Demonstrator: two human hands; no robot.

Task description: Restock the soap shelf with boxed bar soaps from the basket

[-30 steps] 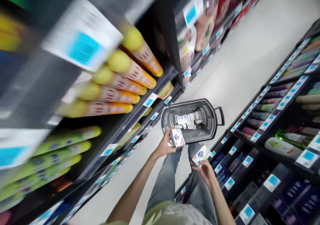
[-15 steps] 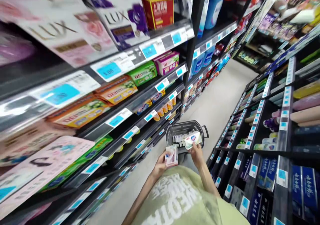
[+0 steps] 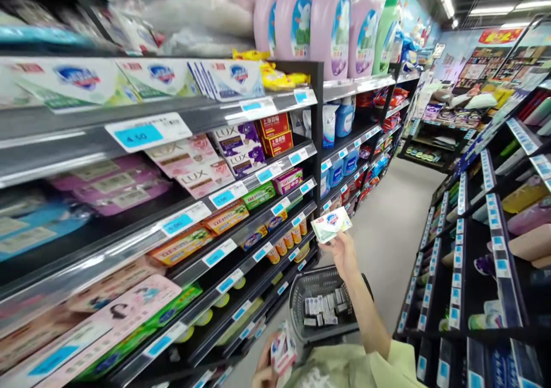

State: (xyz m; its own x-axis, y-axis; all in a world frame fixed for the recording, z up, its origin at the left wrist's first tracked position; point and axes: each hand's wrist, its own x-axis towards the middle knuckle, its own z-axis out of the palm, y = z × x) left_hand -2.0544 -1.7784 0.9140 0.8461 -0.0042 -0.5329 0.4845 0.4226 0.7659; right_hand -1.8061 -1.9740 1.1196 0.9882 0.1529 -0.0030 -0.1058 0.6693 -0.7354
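In the head view my right hand (image 3: 344,255) grips a white and green soap box (image 3: 331,225), raised in front of the left shelving, above and beyond the basket. Low in the view, my left hand (image 3: 264,365) holds a pink and white soap box (image 3: 283,350) just left of the basket. The dark grey basket (image 3: 301,325) contains several small white boxes (image 3: 323,307). Similar white and green soap boxes (image 3: 161,77) lie on the upper left shelf, beside a white and blue one (image 3: 230,78).
Stocked shelves (image 3: 241,190) run along the left with jutting price rails. Purple detergent bottles (image 3: 331,26) stand on top. Another rack (image 3: 469,250) lines the right side, with the pale aisle floor (image 3: 387,221) between them.
The view has tilted up, showing the upper shelf. My right hand has lifted its soap box away from the basket towards the shelves. My left hand still holds its box, now lower in view.
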